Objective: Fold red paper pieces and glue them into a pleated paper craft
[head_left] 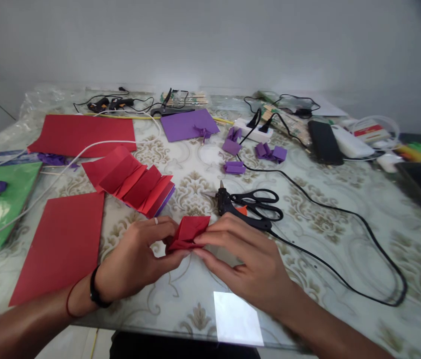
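Between my two hands is a small folded piece of red paper, held just above the patterned tabletop near its front edge. My left hand pinches its left side with thumb and fingers. From the right, my right hand grips the other side, fingertips pressed on the folds. Right behind that hand lie a black glue gun and black-handled scissors. Several folded red paper strips lie beyond my left hand, with some purple showing beneath. A flat red sheet rests left of my left wrist.
Small purple folded pieces sit behind the scissors, near a purple sheet and a white power strip. A black cord loops across the right side. Phones stand far right; a green packet lies left.
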The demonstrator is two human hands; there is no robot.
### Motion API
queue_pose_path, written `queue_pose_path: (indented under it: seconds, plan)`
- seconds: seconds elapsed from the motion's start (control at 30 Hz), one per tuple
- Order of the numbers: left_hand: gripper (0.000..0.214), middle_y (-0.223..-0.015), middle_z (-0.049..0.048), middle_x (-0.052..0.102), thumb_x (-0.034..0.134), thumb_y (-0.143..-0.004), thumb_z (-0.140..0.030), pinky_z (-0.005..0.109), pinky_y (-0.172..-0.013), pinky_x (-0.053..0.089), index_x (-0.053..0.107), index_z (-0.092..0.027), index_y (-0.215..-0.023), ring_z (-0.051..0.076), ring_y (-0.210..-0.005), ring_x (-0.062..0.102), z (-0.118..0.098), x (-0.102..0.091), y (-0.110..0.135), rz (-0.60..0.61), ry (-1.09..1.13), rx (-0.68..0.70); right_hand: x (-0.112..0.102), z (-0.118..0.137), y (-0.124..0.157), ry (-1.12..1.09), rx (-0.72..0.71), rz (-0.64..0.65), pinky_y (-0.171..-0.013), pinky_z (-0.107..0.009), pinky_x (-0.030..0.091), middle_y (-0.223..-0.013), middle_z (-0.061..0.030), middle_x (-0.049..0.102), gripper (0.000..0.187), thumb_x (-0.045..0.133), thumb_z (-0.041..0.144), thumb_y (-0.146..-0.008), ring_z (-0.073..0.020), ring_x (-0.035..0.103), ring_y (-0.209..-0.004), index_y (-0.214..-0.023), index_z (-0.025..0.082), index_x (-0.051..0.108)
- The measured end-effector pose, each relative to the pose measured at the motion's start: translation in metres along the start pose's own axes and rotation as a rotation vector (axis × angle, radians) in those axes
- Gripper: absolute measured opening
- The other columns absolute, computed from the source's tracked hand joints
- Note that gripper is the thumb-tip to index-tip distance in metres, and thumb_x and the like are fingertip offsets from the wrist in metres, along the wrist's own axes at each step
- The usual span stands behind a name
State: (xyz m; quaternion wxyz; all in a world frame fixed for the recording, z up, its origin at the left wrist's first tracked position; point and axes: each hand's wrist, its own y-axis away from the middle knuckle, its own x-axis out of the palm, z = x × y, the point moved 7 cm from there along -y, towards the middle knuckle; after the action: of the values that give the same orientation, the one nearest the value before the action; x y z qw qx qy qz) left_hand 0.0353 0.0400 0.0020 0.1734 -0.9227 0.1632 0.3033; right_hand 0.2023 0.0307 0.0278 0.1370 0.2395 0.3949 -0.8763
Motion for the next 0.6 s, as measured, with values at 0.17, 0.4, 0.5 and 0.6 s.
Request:
queue_pose_path:
  seconds: [0.17,0.4,0.5,0.6]
  plan:
    - [0.015,-0.083,-0.0018,0.066,0.075,-0.091,-0.012,0.023,-0.071,0.05,0.069,-0.018,-0.079,0.012,-0.073,0.061,-0.003,0.004,0.001,0.016,-0.014,0.056,0.006,-0.003,0.003,-0.002,-0.009,0.042,-0.072,-0.036,0.055,-0.087,-0.0074,0.076,0.01,0.075,0.005,-0.092,-0.0186,0.067,-0.077,-0.098,0.013,0.075]
    - [0.03,-0.084,-0.0015,0.065,0.074,-0.086,-0.003,0.021,-0.069,0.05,0.054,-0.018,-0.069,0.011,-0.073,0.061,-0.012,0.003,-0.001,0.009,-0.076,0.109,0.01,-0.005,0.001,-0.032,0.05,0.095,-0.075,-0.035,0.054,-0.085,-0.0061,0.074,0.004,0.074,0.01,-0.095,-0.0179,0.065,-0.076,-0.097,0.012,0.075]
    - [0.026,-0.09,-0.0001,0.066,0.074,-0.088,-0.007,0.021,-0.066,0.05,0.057,-0.018,-0.072,0.011,-0.073,0.061,-0.012,0.005,0.001,0.014,-0.091,0.116,0.01,-0.008,0.002,-0.06,0.108,0.131,-0.074,-0.033,0.053,-0.08,-0.0027,0.07,0.005,0.073,0.011,-0.096,-0.0164,0.064,-0.074,-0.093,0.015,0.074]
    - [0.02,-0.095,0.0018,0.068,0.074,-0.091,-0.012,0.022,-0.068,0.051,0.062,-0.018,-0.075,0.012,-0.076,0.064,-0.009,0.005,0.002,0.012,-0.072,0.12,0.009,-0.012,0.002,-0.119,0.187,0.165,-0.071,-0.028,0.053,-0.078,-0.0002,0.069,0.007,0.074,0.012,-0.095,-0.0143,0.065,-0.072,-0.091,0.017,0.074]
